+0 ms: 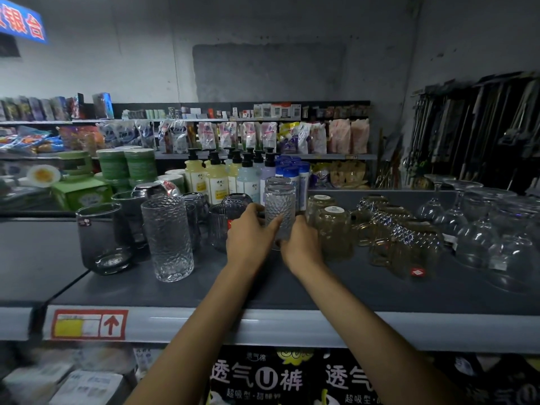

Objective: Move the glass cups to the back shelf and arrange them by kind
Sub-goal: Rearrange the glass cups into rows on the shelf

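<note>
Snugly, left hand (248, 230) and right hand (301, 245) fingers grip hammered tumbler (280, 204), amber cups (333, 229) beside

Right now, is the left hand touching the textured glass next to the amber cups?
Touching. The head view shows the left hand with its thumb pressed on the front of the textured glass; the right hand grips the other side.

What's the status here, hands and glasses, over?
Left hand, right hand both grip the hammered glass, held vertical. Grey ribbed cup close on its left, amber cups close on its right. Pump bottles behind.
</note>
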`<state>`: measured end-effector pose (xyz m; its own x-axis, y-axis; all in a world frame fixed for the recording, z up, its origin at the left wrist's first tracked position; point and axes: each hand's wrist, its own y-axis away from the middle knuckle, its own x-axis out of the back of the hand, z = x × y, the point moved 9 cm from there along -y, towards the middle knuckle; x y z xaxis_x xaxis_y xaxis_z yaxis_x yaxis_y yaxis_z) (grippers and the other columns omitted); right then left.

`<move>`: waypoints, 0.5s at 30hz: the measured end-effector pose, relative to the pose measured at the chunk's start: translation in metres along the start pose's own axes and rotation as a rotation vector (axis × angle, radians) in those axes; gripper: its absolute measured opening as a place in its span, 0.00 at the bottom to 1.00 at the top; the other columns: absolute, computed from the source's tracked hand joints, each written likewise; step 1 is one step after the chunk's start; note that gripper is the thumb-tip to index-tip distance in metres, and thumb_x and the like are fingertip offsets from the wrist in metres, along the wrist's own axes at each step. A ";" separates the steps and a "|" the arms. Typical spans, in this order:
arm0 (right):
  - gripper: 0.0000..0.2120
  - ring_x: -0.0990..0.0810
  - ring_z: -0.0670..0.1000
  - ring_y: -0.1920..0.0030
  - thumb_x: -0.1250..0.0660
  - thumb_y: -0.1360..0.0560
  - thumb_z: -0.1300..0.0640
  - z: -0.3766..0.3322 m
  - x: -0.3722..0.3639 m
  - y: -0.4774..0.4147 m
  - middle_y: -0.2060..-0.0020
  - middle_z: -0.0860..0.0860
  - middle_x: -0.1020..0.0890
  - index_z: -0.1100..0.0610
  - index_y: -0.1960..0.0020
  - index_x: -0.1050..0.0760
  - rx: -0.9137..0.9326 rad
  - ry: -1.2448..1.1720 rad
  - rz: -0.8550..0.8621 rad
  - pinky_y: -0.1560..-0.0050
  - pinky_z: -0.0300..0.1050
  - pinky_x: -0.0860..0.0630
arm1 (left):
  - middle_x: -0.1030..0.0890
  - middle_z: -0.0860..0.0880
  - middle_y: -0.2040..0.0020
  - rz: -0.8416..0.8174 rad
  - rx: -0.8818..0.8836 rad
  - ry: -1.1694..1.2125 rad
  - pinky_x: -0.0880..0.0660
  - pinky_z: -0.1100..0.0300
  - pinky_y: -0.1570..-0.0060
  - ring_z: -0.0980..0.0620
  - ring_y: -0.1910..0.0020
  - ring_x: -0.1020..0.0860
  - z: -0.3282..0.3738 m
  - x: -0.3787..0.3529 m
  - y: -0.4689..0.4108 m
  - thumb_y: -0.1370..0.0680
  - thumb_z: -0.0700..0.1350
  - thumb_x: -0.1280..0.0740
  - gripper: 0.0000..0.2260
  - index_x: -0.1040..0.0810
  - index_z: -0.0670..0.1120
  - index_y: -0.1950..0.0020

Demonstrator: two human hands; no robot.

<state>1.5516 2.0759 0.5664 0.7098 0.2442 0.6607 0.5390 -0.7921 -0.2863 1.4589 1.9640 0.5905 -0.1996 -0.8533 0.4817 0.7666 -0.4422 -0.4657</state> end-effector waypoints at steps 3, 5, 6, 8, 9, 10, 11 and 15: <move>0.23 0.21 0.64 0.36 0.28 0.23 0.61 0.001 0.000 -0.001 0.37 0.64 0.21 0.63 0.31 0.31 -0.002 -0.004 0.003 0.44 0.51 0.24 | 0.14 0.49 0.43 -0.026 0.005 -0.013 0.20 0.45 0.41 0.47 0.42 0.17 -0.001 -0.003 0.000 0.22 0.59 0.28 0.22 0.24 0.50 0.33; 0.22 0.21 0.64 0.37 0.28 0.23 0.60 0.001 0.000 0.000 0.38 0.63 0.20 0.62 0.33 0.30 0.005 -0.015 0.016 0.44 0.51 0.24 | 0.14 0.49 0.43 -0.034 0.007 -0.017 0.20 0.44 0.41 0.46 0.42 0.17 -0.001 -0.003 0.000 0.22 0.59 0.28 0.22 0.24 0.50 0.32; 0.21 0.21 0.64 0.38 0.27 0.23 0.60 0.001 0.000 0.000 0.39 0.63 0.20 0.62 0.34 0.30 0.012 -0.024 0.024 0.44 0.52 0.23 | 0.14 0.48 0.42 -0.035 0.006 -0.019 0.20 0.44 0.41 0.46 0.42 0.17 -0.001 -0.004 0.000 0.21 0.58 0.29 0.22 0.24 0.49 0.32; 0.21 0.20 0.63 0.40 0.27 0.24 0.58 0.001 0.001 0.001 0.41 0.63 0.19 0.61 0.35 0.29 0.024 -0.039 0.039 0.43 0.54 0.22 | 0.15 0.48 0.41 -0.038 0.006 -0.028 0.21 0.44 0.40 0.46 0.41 0.17 -0.002 -0.004 0.001 0.21 0.58 0.29 0.22 0.24 0.50 0.31; 0.21 0.19 0.63 0.40 0.27 0.24 0.58 0.000 0.002 0.002 0.41 0.62 0.19 0.61 0.35 0.29 0.028 -0.039 0.043 0.44 0.54 0.21 | 0.15 0.48 0.41 -0.039 0.007 -0.036 0.21 0.44 0.40 0.46 0.41 0.17 -0.002 -0.004 0.001 0.21 0.58 0.29 0.22 0.24 0.50 0.31; 0.21 0.19 0.63 0.40 0.27 0.24 0.57 -0.001 0.002 0.002 0.41 0.62 0.19 0.61 0.35 0.29 0.032 -0.033 0.043 0.44 0.54 0.21 | 0.15 0.48 0.41 -0.039 0.008 -0.044 0.21 0.44 0.40 0.46 0.40 0.17 -0.002 -0.005 0.001 0.21 0.58 0.30 0.22 0.25 0.50 0.30; 0.22 0.19 0.63 0.40 0.27 0.24 0.57 -0.001 0.002 0.003 0.41 0.62 0.19 0.61 0.34 0.30 0.036 -0.026 0.041 0.44 0.54 0.21 | 0.15 0.48 0.40 -0.038 0.007 -0.052 0.21 0.44 0.40 0.46 0.40 0.17 -0.002 -0.005 0.000 0.21 0.58 0.30 0.22 0.25 0.50 0.30; 0.23 0.19 0.64 0.40 0.27 0.23 0.56 -0.003 0.002 0.002 0.41 0.62 0.19 0.62 0.33 0.30 0.036 -0.020 0.037 0.45 0.53 0.21 | 0.15 0.47 0.40 -0.046 0.007 -0.103 0.22 0.46 0.40 0.43 0.39 0.18 -0.003 -0.006 0.000 0.20 0.59 0.31 0.23 0.25 0.50 0.28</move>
<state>1.5530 2.0729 0.5691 0.7380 0.2265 0.6357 0.5281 -0.7802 -0.3351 1.4586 1.9685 0.5852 -0.1709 -0.7992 0.5762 0.7622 -0.4779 -0.4368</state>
